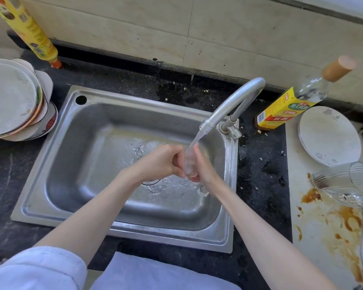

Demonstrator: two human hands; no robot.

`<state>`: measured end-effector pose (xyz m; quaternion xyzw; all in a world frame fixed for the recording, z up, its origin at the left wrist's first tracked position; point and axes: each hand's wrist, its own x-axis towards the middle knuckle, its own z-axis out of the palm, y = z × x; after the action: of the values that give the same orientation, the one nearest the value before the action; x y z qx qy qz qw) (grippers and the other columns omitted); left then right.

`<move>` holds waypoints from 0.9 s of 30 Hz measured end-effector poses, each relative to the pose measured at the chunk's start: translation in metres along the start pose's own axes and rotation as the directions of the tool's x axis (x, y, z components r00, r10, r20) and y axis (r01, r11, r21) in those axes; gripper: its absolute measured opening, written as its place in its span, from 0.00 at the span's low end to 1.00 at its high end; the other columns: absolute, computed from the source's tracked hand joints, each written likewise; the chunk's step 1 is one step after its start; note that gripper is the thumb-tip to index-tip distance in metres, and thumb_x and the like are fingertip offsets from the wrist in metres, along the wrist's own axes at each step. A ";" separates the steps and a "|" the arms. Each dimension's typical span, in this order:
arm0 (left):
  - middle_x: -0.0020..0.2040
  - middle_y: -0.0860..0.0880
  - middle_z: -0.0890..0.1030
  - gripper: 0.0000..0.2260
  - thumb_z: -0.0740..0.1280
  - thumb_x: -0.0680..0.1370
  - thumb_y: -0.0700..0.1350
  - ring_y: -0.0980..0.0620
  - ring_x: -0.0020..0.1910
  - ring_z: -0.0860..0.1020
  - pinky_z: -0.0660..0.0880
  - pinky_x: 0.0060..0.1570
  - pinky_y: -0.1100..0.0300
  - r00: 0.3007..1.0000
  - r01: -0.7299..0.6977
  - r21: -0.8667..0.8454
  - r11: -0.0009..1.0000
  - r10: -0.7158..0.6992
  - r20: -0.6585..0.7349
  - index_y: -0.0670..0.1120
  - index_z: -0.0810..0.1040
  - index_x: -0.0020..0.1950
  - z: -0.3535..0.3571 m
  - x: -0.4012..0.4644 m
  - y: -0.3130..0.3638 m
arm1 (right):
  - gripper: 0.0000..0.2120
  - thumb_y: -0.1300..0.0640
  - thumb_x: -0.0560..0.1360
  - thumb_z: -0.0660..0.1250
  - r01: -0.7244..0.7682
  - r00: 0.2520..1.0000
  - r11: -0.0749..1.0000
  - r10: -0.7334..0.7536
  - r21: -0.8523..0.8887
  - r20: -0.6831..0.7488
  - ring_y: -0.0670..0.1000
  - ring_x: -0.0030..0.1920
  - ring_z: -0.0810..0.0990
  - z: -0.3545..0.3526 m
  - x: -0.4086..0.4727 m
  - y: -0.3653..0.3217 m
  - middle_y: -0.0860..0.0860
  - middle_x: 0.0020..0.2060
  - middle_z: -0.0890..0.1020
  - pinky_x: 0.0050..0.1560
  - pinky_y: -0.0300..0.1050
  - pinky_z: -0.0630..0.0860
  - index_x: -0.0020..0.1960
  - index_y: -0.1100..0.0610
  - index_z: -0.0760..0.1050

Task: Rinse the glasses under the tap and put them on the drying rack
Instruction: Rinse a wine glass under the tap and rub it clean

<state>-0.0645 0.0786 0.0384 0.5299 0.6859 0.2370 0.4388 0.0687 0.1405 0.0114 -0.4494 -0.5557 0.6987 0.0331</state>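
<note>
1. The glass [189, 162] is held over the sink [122, 233], near its right edge, directly beneath the tap [231, 105] so the stream runs into it.
2. The left hand [164, 162] curls around one side and the right hand [203, 164] wraps the other, steadying a wet, slippery object.
3. More glasses [348, 181] lie on the counter's right edge, probably awaiting rinsing.

Dark stone counter [134, 80], sunken steel sink [50, 160], stacked plates [13, 101], bottle [289, 107]
</note>
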 end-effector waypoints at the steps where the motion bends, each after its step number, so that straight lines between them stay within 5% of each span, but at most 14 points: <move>1: 0.30 0.56 0.73 0.18 0.77 0.64 0.36 0.67 0.28 0.71 0.66 0.32 0.72 0.999 0.003 -0.017 1.000 -0.003 -0.042 0.50 0.69 0.32 0.002 -0.001 0.000 | 0.25 0.38 0.79 0.44 0.053 0.998 0.997 -0.055 -0.050 -0.030 0.39 0.22 0.68 0.000 0.002 0.002 0.48 0.31 0.74 0.23 0.33 0.62 0.44 0.50 0.75; 4: 0.32 0.56 0.74 0.16 0.76 0.67 0.38 0.65 0.30 0.71 0.67 0.34 0.72 0.999 -0.026 -0.041 0.999 0.025 -0.026 0.50 0.70 0.34 0.005 -0.002 -0.001 | 0.24 0.39 0.79 0.48 0.093 0.993 0.990 -0.099 -0.105 -0.061 0.47 0.29 0.75 0.003 0.001 0.001 0.55 0.38 0.78 0.26 0.40 0.70 0.46 0.55 0.75; 8: 0.38 0.58 0.78 0.05 0.74 0.70 0.40 0.68 0.36 0.74 0.66 0.41 0.77 0.977 -0.106 0.106 0.989 0.084 0.196 0.49 0.81 0.40 -0.003 -0.004 -0.001 | 0.33 0.38 0.80 0.43 -0.113 0.994 0.991 0.113 0.068 -0.003 0.51 0.26 0.70 -0.002 0.001 -0.002 0.51 0.24 0.75 0.27 0.38 0.65 0.33 0.53 0.77; 11: 0.37 0.56 0.81 0.07 0.76 0.67 0.40 0.62 0.36 0.76 0.69 0.42 0.71 0.984 -0.077 0.140 0.987 0.053 0.167 0.49 0.80 0.36 -0.009 0.000 -0.004 | 0.35 0.37 0.79 0.42 -0.241 0.969 0.960 0.232 0.144 0.081 0.46 0.18 0.64 -0.001 -0.001 -0.002 0.50 0.19 0.72 0.18 0.33 0.56 0.28 0.55 0.73; 14: 0.33 0.57 0.77 0.16 0.77 0.65 0.38 0.63 0.33 0.74 0.68 0.37 0.71 0.999 -0.035 0.075 0.997 0.032 0.039 0.52 0.71 0.32 -0.008 0.001 -0.009 | 0.30 0.34 0.78 0.44 -0.127 0.992 0.991 0.127 0.047 -0.009 0.43 0.22 0.66 0.002 0.000 -0.001 0.46 0.27 0.75 0.21 0.34 0.60 0.45 0.54 0.77; 17: 0.33 0.55 0.76 0.15 0.76 0.66 0.36 0.64 0.32 0.74 0.68 0.36 0.71 0.995 -0.015 -0.131 0.991 0.002 -0.098 0.50 0.72 0.34 -0.003 -0.004 -0.014 | 0.28 0.38 0.79 0.49 -0.005 0.999 0.996 0.002 -0.088 -0.037 0.45 0.25 0.70 0.002 0.002 -0.002 0.46 0.34 0.72 0.25 0.37 0.66 0.63 0.59 0.70; 19: 0.35 0.54 0.77 0.11 0.73 0.70 0.35 0.64 0.34 0.74 0.69 0.40 0.72 0.994 -0.055 -0.248 0.967 0.030 -0.104 0.49 0.74 0.36 0.000 -0.005 -0.012 | 0.31 0.37 0.78 0.46 -0.017 0.999 0.996 0.013 -0.086 -0.050 0.53 0.23 0.72 0.003 0.002 -0.003 0.48 0.29 0.75 0.23 0.45 0.69 0.61 0.59 0.74; 23: 0.35 0.53 0.78 0.10 0.66 0.76 0.36 0.65 0.33 0.75 0.71 0.40 0.71 0.997 -0.054 -0.353 0.934 0.031 -0.071 0.49 0.75 0.39 0.006 -0.001 -0.012 | 0.37 0.34 0.77 0.38 -0.174 0.984 0.984 0.175 0.042 -0.028 0.44 0.17 0.65 0.004 0.005 -0.001 0.52 0.25 0.74 0.18 0.33 0.57 0.52 0.58 0.78; 27: 0.33 0.51 0.77 0.09 0.65 0.77 0.37 0.62 0.32 0.76 0.73 0.40 0.65 0.988 0.049 -0.373 0.927 -0.099 -0.118 0.48 0.73 0.39 0.013 0.000 -0.023 | 0.37 0.34 0.76 0.37 -0.247 0.959 0.945 0.270 -0.216 0.081 0.48 0.25 0.73 -0.001 0.007 0.000 0.55 0.31 0.77 0.25 0.37 0.70 0.60 0.60 0.71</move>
<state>-0.0655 0.0694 0.0132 0.3945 0.6767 0.3801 0.4919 0.0650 0.1456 0.0074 -0.4805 -0.5613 0.6601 -0.1356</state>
